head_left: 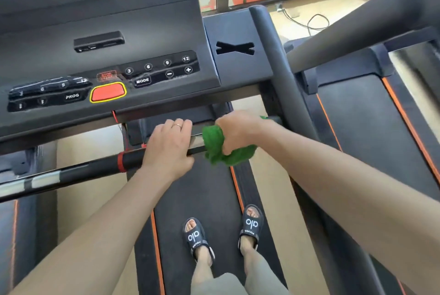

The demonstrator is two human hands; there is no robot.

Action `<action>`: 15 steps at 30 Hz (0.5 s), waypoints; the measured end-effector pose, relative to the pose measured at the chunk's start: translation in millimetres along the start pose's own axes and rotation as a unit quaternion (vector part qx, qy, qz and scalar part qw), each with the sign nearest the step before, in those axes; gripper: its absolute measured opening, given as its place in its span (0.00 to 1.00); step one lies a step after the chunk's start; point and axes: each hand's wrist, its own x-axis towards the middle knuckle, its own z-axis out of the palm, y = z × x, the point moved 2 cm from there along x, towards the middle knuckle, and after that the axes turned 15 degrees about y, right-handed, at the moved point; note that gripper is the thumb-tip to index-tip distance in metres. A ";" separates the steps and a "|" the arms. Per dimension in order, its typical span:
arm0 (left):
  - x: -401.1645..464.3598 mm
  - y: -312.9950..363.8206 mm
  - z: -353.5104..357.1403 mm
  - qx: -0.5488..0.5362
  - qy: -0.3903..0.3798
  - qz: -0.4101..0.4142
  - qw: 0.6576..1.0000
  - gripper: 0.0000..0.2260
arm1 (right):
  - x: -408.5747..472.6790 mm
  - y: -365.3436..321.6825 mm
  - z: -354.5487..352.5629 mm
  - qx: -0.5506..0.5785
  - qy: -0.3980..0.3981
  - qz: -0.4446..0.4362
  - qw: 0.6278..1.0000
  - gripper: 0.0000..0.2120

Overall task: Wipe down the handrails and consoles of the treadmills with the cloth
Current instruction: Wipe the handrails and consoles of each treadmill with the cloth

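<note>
Treadmill belt (195, 190) below, left hand (167, 145) curls around the front handrail (100, 167) as right hand (238, 131) clamps the cloth (213, 138) round it; firm overlapping strokes rightward should clean best

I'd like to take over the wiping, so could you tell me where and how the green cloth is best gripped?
Grip the green cloth at its bunched middle, where it wraps the front handrail, coming from above with fingers curled over the bar as the right hand does. The loose folds below offer less hold. The left hand holds the rail beside it.
</note>
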 end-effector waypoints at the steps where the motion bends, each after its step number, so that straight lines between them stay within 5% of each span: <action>1: 7.9 7.3 0.1 -0.007 -0.017 0.007 1.000 0.23 | -9.0 21.2 -2.3 -0.023 -0.006 0.018 1.000 0.18; 6: 28.7 25.3 15.6 -0.068 -0.127 -0.028 0.989 0.16 | -42.0 53.6 32.5 -0.152 0.283 -0.018 0.947 0.16; 9: 32.3 23.5 17.3 -0.059 -0.123 -0.028 0.990 0.11 | -39.7 42.5 39.5 -0.140 0.345 0.014 0.928 0.15; 11: 32.9 24.9 16.3 -0.058 -0.115 -0.028 0.991 0.10 | -35.1 42.0 29.4 -0.123 0.270 0.021 0.955 0.15; 15: 31.6 25.8 16.1 -0.053 -0.115 -0.026 0.992 0.11 | -12.3 49.8 -10.2 -0.046 -0.054 0.058 0.996 0.12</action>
